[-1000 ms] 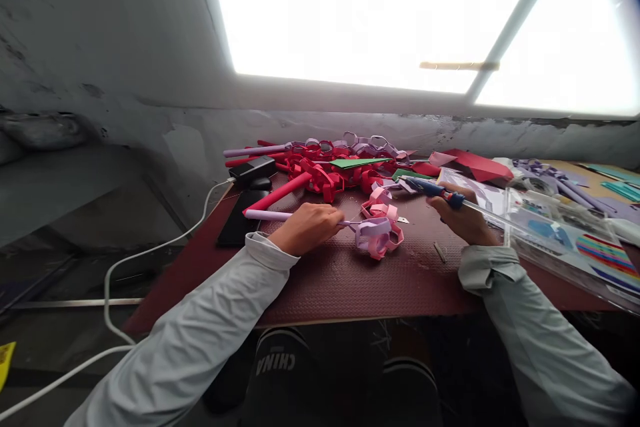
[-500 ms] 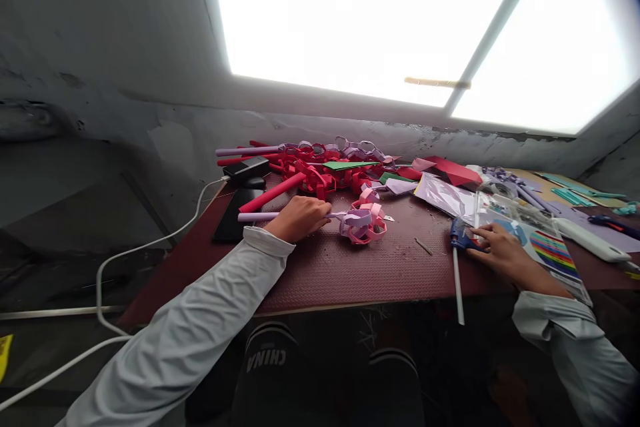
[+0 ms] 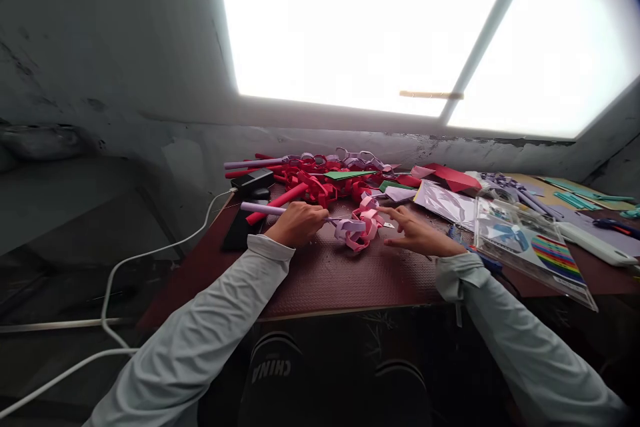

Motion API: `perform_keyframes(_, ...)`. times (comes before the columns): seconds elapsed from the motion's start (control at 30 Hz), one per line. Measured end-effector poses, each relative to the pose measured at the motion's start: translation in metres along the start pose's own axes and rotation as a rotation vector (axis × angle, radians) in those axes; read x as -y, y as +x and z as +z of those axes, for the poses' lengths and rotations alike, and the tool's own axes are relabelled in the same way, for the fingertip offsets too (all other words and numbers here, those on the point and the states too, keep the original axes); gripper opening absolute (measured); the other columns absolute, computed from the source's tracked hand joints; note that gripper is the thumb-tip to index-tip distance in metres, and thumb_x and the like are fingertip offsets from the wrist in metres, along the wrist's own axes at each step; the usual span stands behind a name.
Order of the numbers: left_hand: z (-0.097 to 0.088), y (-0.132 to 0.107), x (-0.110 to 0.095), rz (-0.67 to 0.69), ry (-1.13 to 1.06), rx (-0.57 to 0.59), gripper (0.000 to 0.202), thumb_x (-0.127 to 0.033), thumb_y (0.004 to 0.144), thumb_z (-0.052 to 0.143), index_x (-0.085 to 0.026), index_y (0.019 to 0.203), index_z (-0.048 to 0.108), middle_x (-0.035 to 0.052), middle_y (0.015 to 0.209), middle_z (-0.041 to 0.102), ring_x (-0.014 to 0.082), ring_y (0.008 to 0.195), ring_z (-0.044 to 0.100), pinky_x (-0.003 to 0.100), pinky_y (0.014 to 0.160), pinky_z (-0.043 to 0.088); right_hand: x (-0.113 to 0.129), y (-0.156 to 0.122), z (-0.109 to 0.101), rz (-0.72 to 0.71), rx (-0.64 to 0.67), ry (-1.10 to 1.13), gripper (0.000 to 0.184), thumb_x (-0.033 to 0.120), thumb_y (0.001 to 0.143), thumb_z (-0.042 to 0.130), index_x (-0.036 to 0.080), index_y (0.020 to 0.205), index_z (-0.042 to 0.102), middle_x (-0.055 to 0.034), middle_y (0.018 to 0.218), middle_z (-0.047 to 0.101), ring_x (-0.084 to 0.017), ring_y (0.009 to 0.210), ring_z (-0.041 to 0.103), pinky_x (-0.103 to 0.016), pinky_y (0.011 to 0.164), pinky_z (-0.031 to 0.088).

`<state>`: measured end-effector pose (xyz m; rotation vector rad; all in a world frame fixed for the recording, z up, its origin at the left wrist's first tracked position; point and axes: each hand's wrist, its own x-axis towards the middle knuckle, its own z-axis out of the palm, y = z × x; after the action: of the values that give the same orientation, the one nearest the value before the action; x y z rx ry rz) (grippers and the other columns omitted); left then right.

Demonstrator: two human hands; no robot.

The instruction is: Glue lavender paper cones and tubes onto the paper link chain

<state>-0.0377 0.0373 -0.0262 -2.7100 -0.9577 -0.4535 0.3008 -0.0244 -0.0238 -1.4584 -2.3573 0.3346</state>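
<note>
My left hand (image 3: 299, 223) is closed round a thin lilac paper stick (image 3: 263, 209) that lies across the dark red table mat (image 3: 350, 273). A flower of pink and lilac paper loops (image 3: 359, 225) sits at the stick's right end. My right hand (image 3: 416, 234) hovers just right of the flower with its fingers stretched out and apart, holding nothing. Behind my right wrist lies the blue glue gun (image 3: 479, 257), partly hidden.
A heap of red and lilac paper chains and rolled sticks (image 3: 320, 173) lies at the back. A black phone (image 3: 251, 179) with a white cable (image 3: 150, 260) is at the left. A clear plastic sleeve with coloured sheets (image 3: 530, 240) lies to the right.
My right hand let go of the blue glue gun at the right and moved left to the paper flower. My left hand kept its grip on the stick.
</note>
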Motion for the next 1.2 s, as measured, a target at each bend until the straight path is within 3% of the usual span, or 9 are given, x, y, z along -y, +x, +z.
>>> perform_keyframes(0.17, -0.005, -0.007, 0.016, -0.057, -0.095, -0.136, 0.014, -0.029, 0.098, 0.064, -0.018, 0.096, 0.071, 0.0042, 0.091, 0.076, 0.0221, 0.084, 0.073, 0.031, 0.072, 0.045, -0.003, 0.045, 0.006, -0.100, -0.132, 0.004, 0.030, 0.044, 0.099, 0.059, 0.022, 0.116, 0.069, -0.0076, 0.101, 0.056, -0.023, 0.092, 0.059, -0.040, 0.090, 0.051)
perform_keyframes(0.27, -0.009, -0.012, 0.025, -0.142, -0.132, -0.228, 0.011, -0.030, 0.095, 0.069, -0.020, 0.097, 0.071, 0.0028, 0.094, 0.077, 0.0208, 0.086, 0.073, 0.029, 0.072, 0.045, -0.012, 0.056, 0.001, -0.100, -0.260, 0.054, 0.033, 0.049, 0.099, 0.056, 0.020, 0.093, 0.071, -0.0073, 0.094, 0.056, -0.021, 0.085, 0.058, -0.038, 0.082, 0.050)
perform_keyframes(0.4, -0.010, -0.015, 0.032, -0.200, -0.109, -0.286, 0.010, -0.027, 0.092, 0.072, -0.021, 0.100, 0.072, 0.0033, 0.100, 0.078, 0.0210, 0.088, 0.074, 0.028, 0.072, 0.045, -0.019, 0.067, -0.002, -0.152, -0.191, 0.205, 0.041, 0.054, 0.097, 0.058, 0.020, 0.116, 0.070, -0.0106, 0.107, 0.067, -0.021, 0.084, 0.063, -0.037, 0.079, 0.052)
perform_keyframes(0.53, -0.007, -0.014, 0.030, -0.125, -0.111, -0.303, 0.009, -0.029, 0.094, 0.071, -0.020, 0.096, 0.072, 0.0028, 0.096, 0.078, 0.0198, 0.086, 0.072, 0.030, 0.077, 0.044, -0.002, 0.084, -0.001, -0.225, -0.093, 0.290, 0.049, 0.055, 0.099, 0.054, 0.020, 0.131, 0.065, -0.0140, 0.127, 0.070, -0.023, 0.095, 0.068, -0.037, 0.083, 0.053)
perform_keyframes(0.67, -0.006, -0.012, 0.025, -0.021, -0.126, -0.332, 0.012, -0.029, 0.098, 0.067, -0.021, 0.091, 0.072, 0.0008, 0.090, 0.077, 0.0165, 0.083, 0.070, 0.036, 0.094, 0.041, 0.027, 0.100, -0.007, -0.297, 0.045, 0.256, 0.049, 0.055, 0.096, 0.061, 0.021, 0.130, 0.068, -0.0091, 0.109, 0.075, -0.021, 0.089, 0.066, -0.032, 0.076, 0.050)
perform_keyframes(0.77, -0.006, -0.012, 0.024, -0.015, -0.137, -0.360, 0.011, -0.028, 0.098, 0.066, -0.021, 0.092, 0.072, 0.0003, 0.091, 0.077, 0.0154, 0.082, 0.070, 0.038, 0.097, 0.039, 0.036, 0.108, -0.007, -0.344, 0.118, 0.197, 0.036, 0.051, 0.093, 0.067, 0.020, 0.109, 0.076, -0.0061, 0.091, 0.071, -0.019, 0.081, 0.062, -0.031, 0.071, 0.047)
perform_keyframes(0.87, -0.006, -0.013, 0.023, -0.013, -0.150, -0.356, 0.011, -0.028, 0.099, 0.066, -0.021, 0.093, 0.072, 0.0004, 0.092, 0.077, 0.0152, 0.083, 0.070, 0.037, 0.096, 0.038, 0.033, 0.111, 0.001, -0.378, -0.037, 0.207, 0.033, 0.048, 0.096, 0.064, 0.019, 0.089, 0.078, -0.0077, 0.090, 0.064, -0.020, 0.085, 0.059, -0.032, 0.076, 0.047)
perform_keyframes(1.03, -0.005, -0.011, 0.021, -0.001, -0.137, -0.336, 0.015, -0.030, 0.100, 0.064, -0.022, 0.090, 0.072, 0.0005, 0.089, 0.077, 0.0145, 0.081, 0.068, 0.036, 0.092, 0.037, 0.030, 0.110, 0.013, -0.370, -0.184, 0.278, 0.034, 0.046, 0.099, 0.060, 0.019, 0.080, 0.071, -0.0045, 0.081, 0.063, -0.017, 0.078, 0.055, -0.032, 0.073, 0.044)
perform_keyframes(1.2, -0.006, -0.012, 0.021, 0.004, -0.136, -0.315, 0.016, -0.028, 0.100, 0.063, -0.021, 0.089, 0.071, 0.0014, 0.090, 0.076, 0.0150, 0.083, 0.069, 0.037, 0.092, 0.037, 0.032, 0.106, -0.005, -0.201, -0.442, 0.443, 0.039, 0.056, 0.096, 0.060, 0.021, 0.081, 0.064, -0.0020, 0.074, 0.064, -0.016, 0.068, 0.055, -0.031, 0.064, 0.044)
